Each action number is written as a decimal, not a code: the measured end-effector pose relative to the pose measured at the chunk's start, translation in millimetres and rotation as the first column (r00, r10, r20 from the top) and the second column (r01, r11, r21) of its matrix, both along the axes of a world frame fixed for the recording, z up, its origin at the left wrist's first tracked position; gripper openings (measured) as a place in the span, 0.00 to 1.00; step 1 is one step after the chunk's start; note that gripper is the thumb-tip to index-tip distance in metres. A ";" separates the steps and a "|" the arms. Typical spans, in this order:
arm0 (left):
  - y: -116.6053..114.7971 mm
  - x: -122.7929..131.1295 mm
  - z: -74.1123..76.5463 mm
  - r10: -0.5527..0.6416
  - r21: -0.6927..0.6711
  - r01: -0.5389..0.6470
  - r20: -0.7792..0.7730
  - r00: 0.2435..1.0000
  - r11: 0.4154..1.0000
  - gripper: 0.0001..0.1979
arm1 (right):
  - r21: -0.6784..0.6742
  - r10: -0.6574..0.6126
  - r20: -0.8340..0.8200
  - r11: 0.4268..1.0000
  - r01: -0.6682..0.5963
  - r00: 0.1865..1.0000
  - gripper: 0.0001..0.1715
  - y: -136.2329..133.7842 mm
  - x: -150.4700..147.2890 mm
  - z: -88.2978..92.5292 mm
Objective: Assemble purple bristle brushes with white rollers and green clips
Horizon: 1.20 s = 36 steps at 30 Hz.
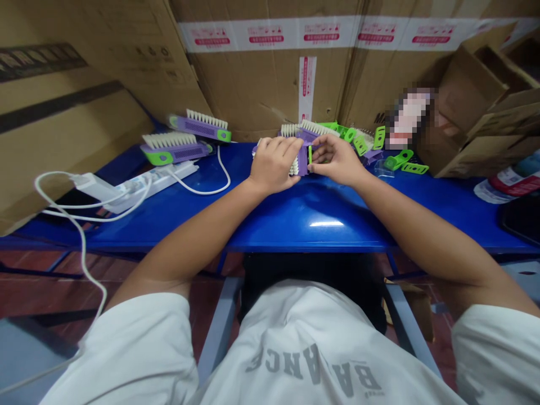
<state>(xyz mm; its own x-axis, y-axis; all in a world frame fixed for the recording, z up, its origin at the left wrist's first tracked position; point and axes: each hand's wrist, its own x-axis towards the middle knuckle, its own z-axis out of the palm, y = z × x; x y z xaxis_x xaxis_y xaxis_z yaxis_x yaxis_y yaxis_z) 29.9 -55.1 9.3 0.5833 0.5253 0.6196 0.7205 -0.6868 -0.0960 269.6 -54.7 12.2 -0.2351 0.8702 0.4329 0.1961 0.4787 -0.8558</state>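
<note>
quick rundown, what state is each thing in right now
left hand: closed over the held brush
right hand: pinching the green piece
held brush: partly hidden by the left hand
green piece: at the held brush's end
two brushes at left: bristles up
power strip: cables plugged in

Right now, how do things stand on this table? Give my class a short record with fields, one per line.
Surface: blue table
Left hand: holds a purple brush with white bristles, from above
Right hand: pinches a green piece at the brush's right end; whether the two touch is unclear
Left side: two more brushes, bristles up, behind a white power strip
Right side: loose green parts near an open cardboard box
Backdrop: cardboard with red-printed white tape
</note>
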 end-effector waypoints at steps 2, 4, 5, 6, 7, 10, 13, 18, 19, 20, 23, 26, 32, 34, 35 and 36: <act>0.5 -0.3 -0.5 0.005 0.007 -0.005 -0.005 1.000 1.000 0.39 | -0.002 0.009 -0.003 1.000 -0.009 1.000 0.32 -1.3 0.1 1.7; 0.4 -0.5 -0.4 0.009 0.004 -0.009 -0.010 1.000 1.000 0.39 | 0.000 0.011 0.014 1.000 -0.011 1.000 0.29 -2.4 0.5 3.0; 0.1 -0.6 -0.2 0.010 0.000 -0.010 -0.012 1.000 1.000 0.39 | 0.003 0.007 0.033 1.000 -0.007 0.999 0.27 -2.8 0.9 3.4; -0.2 -0.6 0.0 0.011 -0.005 -0.012 -0.014 1.000 1.000 0.39 | 0.007 -0.001 0.054 1.000 0.001 0.999 0.26 -3.1 1.1 3.7; -0.5 -0.6 0.1 0.012 -0.009 -0.012 -0.015 1.000 1.000 0.40 | 0.012 -0.010 0.073 1.000 0.009 0.997 0.24 -3.3 1.4 3.9; -1.1 -0.5 0.4 0.008 -0.013 -0.008 -0.006 1.000 1.000 0.39 | 0.029 -0.023 0.095 0.999 0.020 0.995 0.25 -4.1 1.1 4.4; -1.2 -0.3 0.4 0.000 -0.012 0.000 0.005 1.000 1.000 0.39 | 0.027 -0.012 0.079 1.000 0.010 0.997 0.27 -5.2 -0.2 5.0; -2.5 0.0 1.9 0.010 -0.020 -0.011 -0.009 1.000 1.000 0.41 | 0.004 -0.001 0.059 1.000 0.001 0.998 0.26 -7.0 -1.6 6.0; -2.8 0.1 2.2 0.014 -0.025 -0.015 -0.012 1.000 1.000 0.41 | 0.004 -0.002 0.058 1.000 0.002 0.998 0.26 -7.1 -1.6 6.2; -3.0 0.1 2.5 0.017 -0.028 -0.017 -0.014 1.000 0.999 0.41 | 0.004 -0.003 0.058 1.000 0.003 0.998 0.26 -7.2 -1.6 6.4; -2.9 0.1 2.5 0.016 -0.027 -0.017 -0.013 1.000 1.000 0.41 | 0.007 -0.002 0.063 1.000 0.002 0.998 0.25 -6.9 -1.2 6.7; -2.3 0.0 1.7 0.013 -0.013 -0.013 -0.005 1.000 1.000 0.41 | 0.013 0.001 0.073 1.000 -0.002 0.997 0.22 -6.4 -1.1 6.3; -3.1 0.2 2.3 0.010 -0.014 -0.010 -0.005 1.000 1.000 0.41 | 0.038 -0.017 0.117 0.999 0.012 0.993 0.15 -6.1 -1.1 5.3; -3.8 0.2 3.0 0.011 -0.022 -0.011 -0.010 1.000 1.000 0.41 | 0.044 -0.019 0.121 0.999 0.014 0.992 0.12 -6.3 -1.3 5.3; -4.0 0.2 3.3 0.012 -0.024 -0.012 -0.011 1.000 1.000 0.41 | 0.048 -0.022 0.126 0.999 0.016 0.992 0.12 -6.5 -1.4 5.3; -4.1 0.2 3.5 0.012 -0.025 -0.012 -0.012 1.000 1.000 0.41 | 0.052 -0.025 0.132 0.998 0.018 0.991 0.11 -6.7 -1.5 5.3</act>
